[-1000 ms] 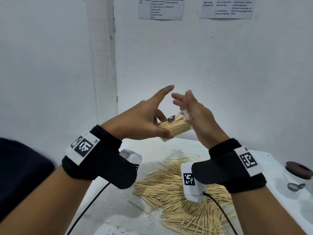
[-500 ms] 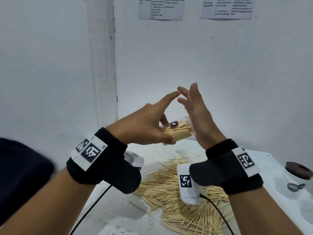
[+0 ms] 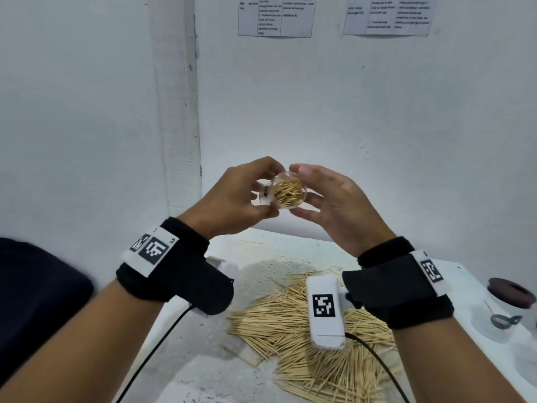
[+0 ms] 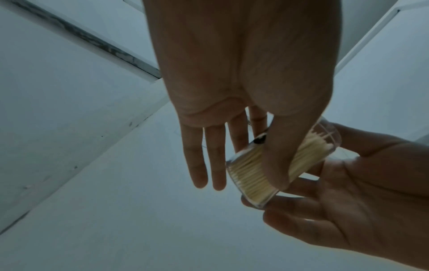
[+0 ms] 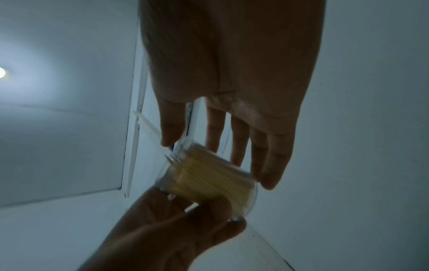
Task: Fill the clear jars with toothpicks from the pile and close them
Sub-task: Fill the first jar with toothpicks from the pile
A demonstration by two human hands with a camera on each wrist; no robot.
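Above the toothpick pile [image 3: 308,338] on the worktop [image 3: 203,370], left hand [image 3: 232,199] pinches a clear jar [image 3: 286,193] w/ toothpicks; right hand [image 3: 334,205], fingers spread, touches it.

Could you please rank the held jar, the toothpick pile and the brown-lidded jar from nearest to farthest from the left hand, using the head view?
1. Held jar: gripped by the left hand.
2. Toothpick pile: on the table below.
3. Brown-lidded jar: far right edge.

**White table, toothpick pile and jar**

A white table [image 3: 203,370] is seen below the wall. A loose toothpick pile [image 3: 290,338] is spread across its middle. Right of the pile, near the table's edge, a brown-lidded clear jar [image 3: 507,303] is stood.
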